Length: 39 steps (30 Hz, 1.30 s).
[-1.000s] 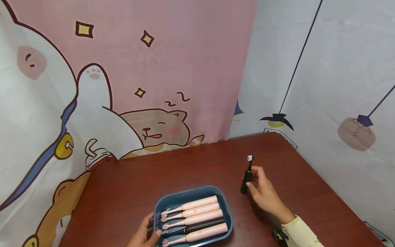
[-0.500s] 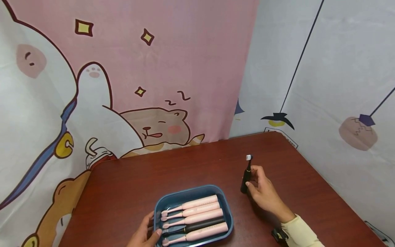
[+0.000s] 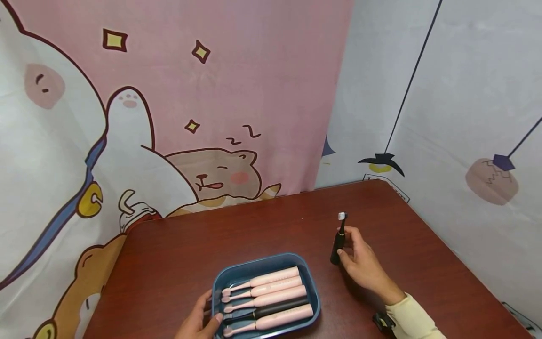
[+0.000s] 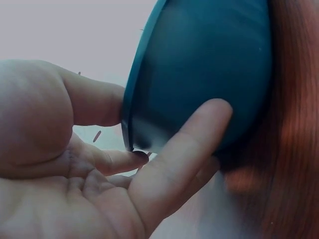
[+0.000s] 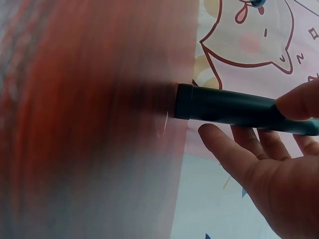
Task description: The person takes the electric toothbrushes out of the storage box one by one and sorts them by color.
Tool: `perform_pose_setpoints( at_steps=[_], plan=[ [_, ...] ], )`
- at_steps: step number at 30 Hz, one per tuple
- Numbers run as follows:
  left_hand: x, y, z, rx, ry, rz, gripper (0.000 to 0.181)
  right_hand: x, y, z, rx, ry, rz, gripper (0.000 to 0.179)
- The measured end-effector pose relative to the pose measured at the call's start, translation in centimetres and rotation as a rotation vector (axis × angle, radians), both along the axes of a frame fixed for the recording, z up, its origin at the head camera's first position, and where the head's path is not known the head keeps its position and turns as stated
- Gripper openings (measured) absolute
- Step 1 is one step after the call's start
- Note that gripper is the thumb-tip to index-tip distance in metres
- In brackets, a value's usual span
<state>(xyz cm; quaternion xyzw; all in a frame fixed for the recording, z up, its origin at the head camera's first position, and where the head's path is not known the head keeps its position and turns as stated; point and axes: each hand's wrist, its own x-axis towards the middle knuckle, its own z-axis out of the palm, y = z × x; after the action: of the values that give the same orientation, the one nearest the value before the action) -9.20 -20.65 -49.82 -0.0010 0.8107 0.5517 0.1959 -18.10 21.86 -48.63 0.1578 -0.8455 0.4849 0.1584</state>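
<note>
A black electric toothbrush (image 3: 338, 247) stands nearly upright, brush head up, on the right of the table. My right hand (image 3: 366, 269) pinches its handle between thumb and fingers. In the right wrist view the handle's flat base (image 5: 183, 101) points at the tabletop, close to it. At the front, a dark blue tray (image 3: 262, 267) holds several pink electric toothbrushes (image 3: 279, 299) and one black toothbrush (image 3: 280, 309), lying side by side. My left hand (image 3: 197, 321) grips the tray's left end. The left wrist view has the thumb at the rim and fingers against the outer wall (image 4: 209, 59).
The reddish-brown wooden table (image 3: 211, 235) carries both the tray and the upright toothbrush. Behind it hangs a pink and white cartoon-printed cloth (image 3: 271, 94); a pale printed cloth (image 3: 457, 103) borders the right edge. A dark band (image 3: 384, 324) circles my right wrist.
</note>
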Motion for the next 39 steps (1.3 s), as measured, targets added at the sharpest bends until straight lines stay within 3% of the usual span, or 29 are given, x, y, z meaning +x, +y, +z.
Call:
perform_pose_setpoints(
  at_steps=[7,14,26,31,39],
  plan=[
    [0.0,0.2,0.0,-0.020,-0.016,0.031,0.076,-1.2,1.2,-2.2,0.028,-0.030,0.007,0.055],
    [0.1,0.1,0.1,-0.021,0.003,0.015,0.077,-1.4,1.6,-2.3,0.043,-0.034,0.006,0.052],
    [0.2,0.3,0.1,-0.027,-0.021,0.037,0.077,-1.0,1.9,-0.9,0.013,-0.026,-0.003,0.047],
    [0.3,0.3,0.2,-0.015,-0.019,0.042,0.077,-0.5,2.3,0.1,0.049,-0.022,-0.027,0.049],
    [0.3,0.3,0.1,0.017,-0.016,0.032,0.075,0.7,2.3,2.1,0.074,0.082,-0.128,0.055]
  ],
)
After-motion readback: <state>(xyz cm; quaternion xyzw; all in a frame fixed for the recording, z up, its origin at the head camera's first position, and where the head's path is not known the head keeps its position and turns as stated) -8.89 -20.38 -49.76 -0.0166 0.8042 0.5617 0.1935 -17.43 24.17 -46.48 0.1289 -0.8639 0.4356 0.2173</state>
